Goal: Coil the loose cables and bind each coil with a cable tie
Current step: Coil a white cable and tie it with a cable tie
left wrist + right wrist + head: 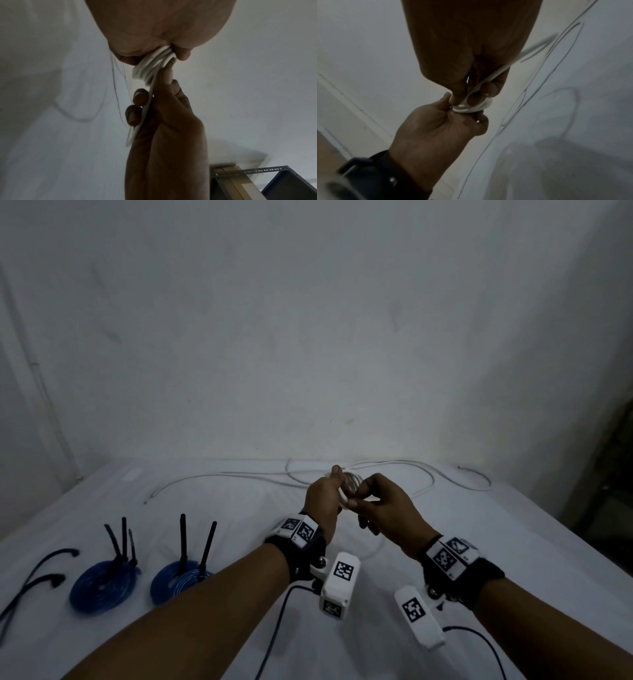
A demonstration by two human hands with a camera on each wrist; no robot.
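Hands raised together over the table (513,542), both on the same small coil. Left hand (323,498) clamped round the white coil (150,67), several turns stacked between thumb and fingers. Right hand (383,505) pinched the running strand of the white cable (488,77) against that coil, fingers curled over it.

Coiling step judged under way, not finished: long loose tail of the same cable (394,470) lay in wide loops across the far side of the table, one end trailing out toward the left. No tie on this coil that could be made out.

Two blue coils (102,583) (180,578) sat at near left, each bound, black tie tails (197,546) standing upright. Spare black cable ties (44,566) lay curved at the far left edge, well apart from the hands.

Next move judged: draw more slack in, lay further turns without letting the stack spring open, then reach left for a tie. Grip on the stack likely the weak point while one hand lets go.
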